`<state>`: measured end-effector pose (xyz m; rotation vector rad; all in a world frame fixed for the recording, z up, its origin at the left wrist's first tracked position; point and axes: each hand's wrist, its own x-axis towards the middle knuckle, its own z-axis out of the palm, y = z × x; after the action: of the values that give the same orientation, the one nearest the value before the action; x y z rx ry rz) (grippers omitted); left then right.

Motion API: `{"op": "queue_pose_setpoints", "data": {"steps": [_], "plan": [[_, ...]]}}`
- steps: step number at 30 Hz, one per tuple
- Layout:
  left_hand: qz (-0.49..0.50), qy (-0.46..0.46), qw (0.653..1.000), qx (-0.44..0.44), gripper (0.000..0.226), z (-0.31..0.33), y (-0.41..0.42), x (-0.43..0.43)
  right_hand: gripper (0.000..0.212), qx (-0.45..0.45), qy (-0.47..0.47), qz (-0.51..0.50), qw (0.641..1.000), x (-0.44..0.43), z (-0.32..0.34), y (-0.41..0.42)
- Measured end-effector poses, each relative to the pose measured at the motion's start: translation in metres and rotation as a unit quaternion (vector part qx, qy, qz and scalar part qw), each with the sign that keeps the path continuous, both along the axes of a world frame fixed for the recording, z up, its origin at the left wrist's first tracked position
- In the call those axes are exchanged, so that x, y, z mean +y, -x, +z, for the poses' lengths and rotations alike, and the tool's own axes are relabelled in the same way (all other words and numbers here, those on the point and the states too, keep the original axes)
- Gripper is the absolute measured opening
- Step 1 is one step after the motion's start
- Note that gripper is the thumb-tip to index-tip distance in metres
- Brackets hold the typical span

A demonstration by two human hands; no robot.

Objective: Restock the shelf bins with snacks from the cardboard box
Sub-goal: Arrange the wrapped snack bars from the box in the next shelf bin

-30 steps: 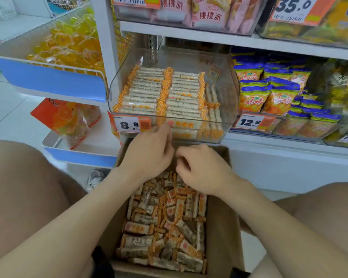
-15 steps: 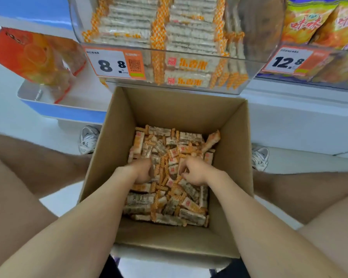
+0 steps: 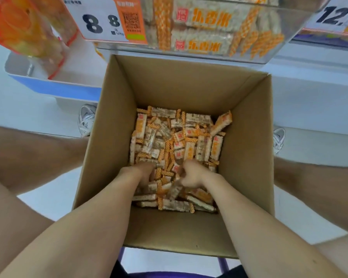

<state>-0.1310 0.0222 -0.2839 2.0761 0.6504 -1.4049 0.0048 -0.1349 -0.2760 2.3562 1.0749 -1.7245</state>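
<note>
Head view: the left hand [image 3: 141, 174] and right hand [image 3: 191, 175] are digging side by side into the heap of orange-and-white wrapped snack bars [image 3: 179, 141], fingers curling down out of sight, so I cannot tell whether either is closing round a bar. The heap is lying at the bottom of the open brown cardboard box [image 3: 247, 157], mid-frame. Its bars are pointing every way. The clear plastic shelf bin [image 3: 285, 21] is sitting straight up-frame, above the box's far wall, about equally near either hand. The bars stacked in it are running long axis across the frame, so lifted bars are probably needing turning crosswise.
</note>
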Motion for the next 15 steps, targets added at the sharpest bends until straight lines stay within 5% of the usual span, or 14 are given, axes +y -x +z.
{"op": "queue_pose_setpoints", "data": {"steps": [3, 8, 15], "plan": [[0.017, 0.011, 1.0, 0.016, 0.034, 0.0, -0.001, 0.0, 0.056, -0.005, -0.061, -0.132, 0.989, 0.003, 0.013, -0.012], [0.126, 0.014, 0.988, -0.086, 0.029, 0.017, -0.017, 0.008, 0.009, -0.053, -0.188, -0.28, 0.94, 0.005, 0.038, -0.029], [0.234, 0.039, 0.947, -0.214, 0.032, 0.083, -0.035, 0.025, 0.042, -0.096, -0.249, -0.336, 0.903, 0.0, 0.103, -0.051]]}}
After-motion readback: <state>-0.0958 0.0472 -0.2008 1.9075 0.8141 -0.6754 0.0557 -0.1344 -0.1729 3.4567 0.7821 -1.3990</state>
